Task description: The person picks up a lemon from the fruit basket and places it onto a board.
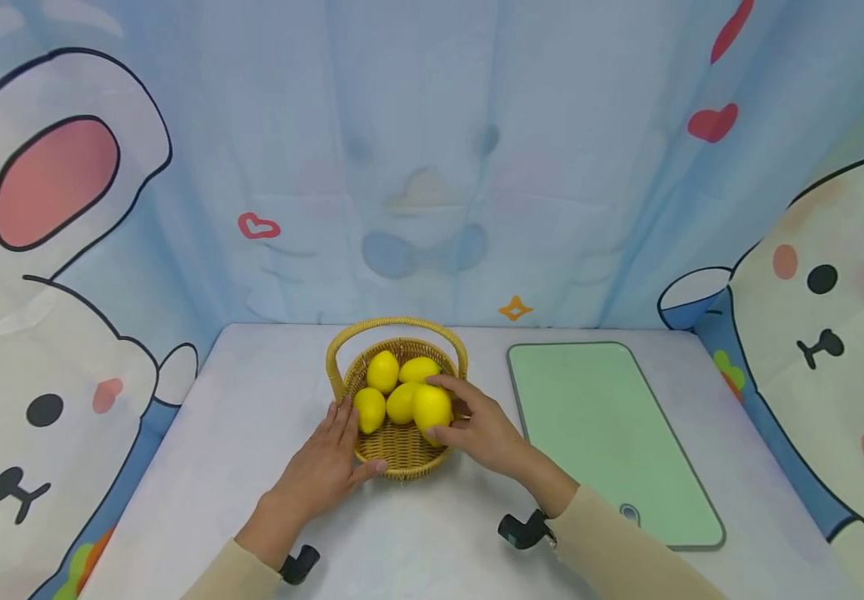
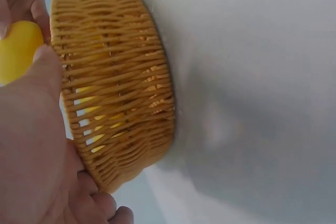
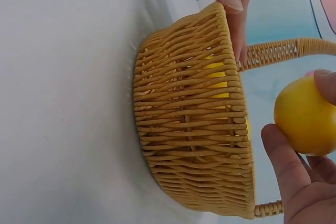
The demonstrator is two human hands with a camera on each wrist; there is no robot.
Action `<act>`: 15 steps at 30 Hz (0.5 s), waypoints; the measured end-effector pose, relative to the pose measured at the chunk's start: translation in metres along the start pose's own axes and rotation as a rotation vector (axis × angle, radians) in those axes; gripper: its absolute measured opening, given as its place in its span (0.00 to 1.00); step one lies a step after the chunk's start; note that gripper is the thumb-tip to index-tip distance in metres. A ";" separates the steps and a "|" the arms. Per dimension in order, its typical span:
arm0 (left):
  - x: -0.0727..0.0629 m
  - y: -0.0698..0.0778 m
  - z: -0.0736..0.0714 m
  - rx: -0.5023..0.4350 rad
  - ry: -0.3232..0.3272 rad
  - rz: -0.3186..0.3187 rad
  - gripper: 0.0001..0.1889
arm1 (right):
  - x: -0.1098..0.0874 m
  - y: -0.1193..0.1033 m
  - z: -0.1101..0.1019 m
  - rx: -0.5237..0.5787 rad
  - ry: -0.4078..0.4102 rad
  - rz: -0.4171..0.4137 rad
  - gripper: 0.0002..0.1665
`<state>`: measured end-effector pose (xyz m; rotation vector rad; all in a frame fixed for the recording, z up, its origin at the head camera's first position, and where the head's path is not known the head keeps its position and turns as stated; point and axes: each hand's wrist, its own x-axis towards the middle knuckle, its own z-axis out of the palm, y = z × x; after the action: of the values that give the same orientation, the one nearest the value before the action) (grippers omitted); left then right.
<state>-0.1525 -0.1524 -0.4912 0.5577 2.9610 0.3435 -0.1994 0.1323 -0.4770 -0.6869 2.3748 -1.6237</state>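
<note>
A woven wicker basket (image 1: 403, 471) with an arched handle (image 1: 399, 322) has several yellow lemons in it, among them one lemon (image 1: 382, 372) at the back left. My left hand (image 1: 319, 471) holds the basket's left side, thumb at the front rim and fingers along the side; the left wrist view has the thumb (image 2: 47, 69) up at the rim. Between thumb and fingers, my right hand (image 1: 490, 429) pinches a lemon (image 3: 305, 116). In the right wrist view this lemon is above rim level, apart from the wicker wall (image 3: 194, 114).
A pale green board (image 1: 604, 433) with a grey edge lies to the right of the basket on the white table (image 1: 267, 367). Behind the table hangs a light blue curtain (image 1: 574, 167) printed with cartoon animals. A dark wrist camera (image 1: 523, 530) sits under the right wrist.
</note>
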 end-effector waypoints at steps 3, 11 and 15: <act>-0.001 0.002 0.001 0.008 0.000 -0.001 0.52 | -0.004 0.000 -0.002 0.021 0.002 -0.020 0.42; -0.003 0.003 0.001 0.019 0.010 -0.003 0.51 | -0.015 0.000 -0.013 0.068 0.018 -0.034 0.42; -0.004 0.004 0.001 0.015 0.009 -0.007 0.51 | -0.022 0.000 -0.020 0.079 0.014 -0.022 0.41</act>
<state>-0.1472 -0.1499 -0.4910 0.5492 2.9755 0.3243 -0.1880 0.1589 -0.4714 -0.6916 2.3061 -1.7262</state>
